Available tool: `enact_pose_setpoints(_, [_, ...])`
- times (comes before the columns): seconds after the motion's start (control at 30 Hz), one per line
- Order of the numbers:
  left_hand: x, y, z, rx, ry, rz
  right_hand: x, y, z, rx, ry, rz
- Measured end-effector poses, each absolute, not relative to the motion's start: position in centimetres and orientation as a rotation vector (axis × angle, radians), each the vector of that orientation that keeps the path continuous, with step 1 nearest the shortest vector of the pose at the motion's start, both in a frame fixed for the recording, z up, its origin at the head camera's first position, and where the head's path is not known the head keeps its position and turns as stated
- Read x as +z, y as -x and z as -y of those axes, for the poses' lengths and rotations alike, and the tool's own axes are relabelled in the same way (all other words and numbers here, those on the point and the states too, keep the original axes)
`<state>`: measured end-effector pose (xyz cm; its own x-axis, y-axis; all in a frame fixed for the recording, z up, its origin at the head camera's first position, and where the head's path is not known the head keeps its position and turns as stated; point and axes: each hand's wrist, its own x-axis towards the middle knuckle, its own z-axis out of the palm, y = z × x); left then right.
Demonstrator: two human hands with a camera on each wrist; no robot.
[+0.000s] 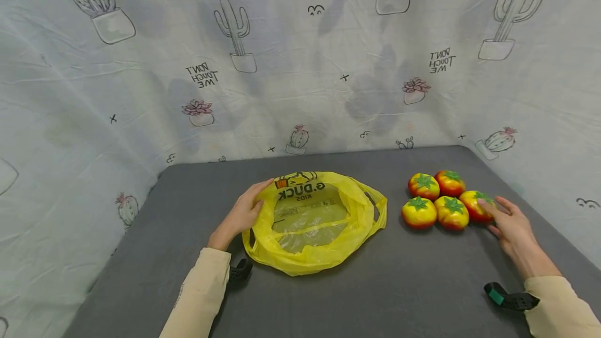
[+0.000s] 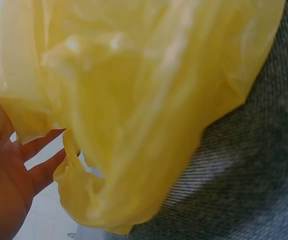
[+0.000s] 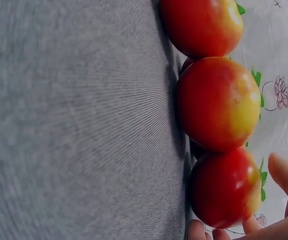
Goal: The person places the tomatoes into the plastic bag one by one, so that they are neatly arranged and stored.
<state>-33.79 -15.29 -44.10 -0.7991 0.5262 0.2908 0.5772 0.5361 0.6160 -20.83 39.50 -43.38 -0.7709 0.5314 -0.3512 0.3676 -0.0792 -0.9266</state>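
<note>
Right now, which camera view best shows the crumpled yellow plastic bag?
The head view: the whole yellow plastic bag lies open, with printing visible. The left wrist view shows only blurred yellow folds up close. The right wrist view shows none of it.

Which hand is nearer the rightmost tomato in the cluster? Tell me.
Right. The right hand has fingers touching the red-and-yellow toy tomato; the left hand holds the yellow plastic bag, far off.

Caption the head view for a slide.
Left hand holds the yellow bag open; right hand touches the nearest of five tomatoes.
</note>
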Motion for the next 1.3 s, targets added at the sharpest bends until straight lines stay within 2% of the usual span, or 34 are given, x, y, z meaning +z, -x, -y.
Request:
enact_pose_setpoints(0.2, [-44.0,33.8,15.3,-1.058,0.971,2.678,-43.7,20.8,-39.8,1.92,0.875,2.258])
enact_pose_setpoints(0.67, [-43.8,33.5,15.4,-1.099,0.956,2.677,-44.5,20.9,-40.0,2.008,0.854,2.151])
enact_pose_setpoints(1.0, [-43.6,33.4,15.4,-1.113,0.944,2.693,-43.9,20.4,-39.4,2.14,0.897,1.751])
enact_pose_setpoints(1.3, [-43.6,33.5,15.1,-1.114,0.936,2.726,-42.6,20.4,-39.1,2.333,0.655,1.421])
